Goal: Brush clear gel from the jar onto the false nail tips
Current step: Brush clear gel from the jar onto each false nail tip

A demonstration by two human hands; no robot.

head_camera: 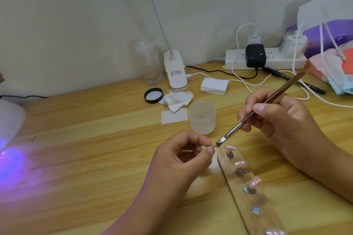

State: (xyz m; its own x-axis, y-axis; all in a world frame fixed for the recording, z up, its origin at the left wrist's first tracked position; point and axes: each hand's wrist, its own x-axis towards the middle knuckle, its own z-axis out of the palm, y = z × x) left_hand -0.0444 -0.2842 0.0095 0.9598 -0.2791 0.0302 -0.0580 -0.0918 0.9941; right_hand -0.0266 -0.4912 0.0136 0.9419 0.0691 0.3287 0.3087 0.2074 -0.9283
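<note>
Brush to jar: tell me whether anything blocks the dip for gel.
Nothing visible does. The brush, in the right hand, touches the nail tip pinched by the left hand; the jar stands open just beyond.

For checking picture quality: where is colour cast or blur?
Head view: violet light washes the table at the left edge; the nail tip pinched in the left hand is tiny and blurred; the holder strip goes soft toward the bottom.

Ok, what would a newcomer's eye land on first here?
The right hand holds a brown-handled brush, bristles at a pink nail tip pinched by the left hand, centre foreground. Behind stands an open frosted plastic jar; violet light spills over the wooden table at far left.
</note>
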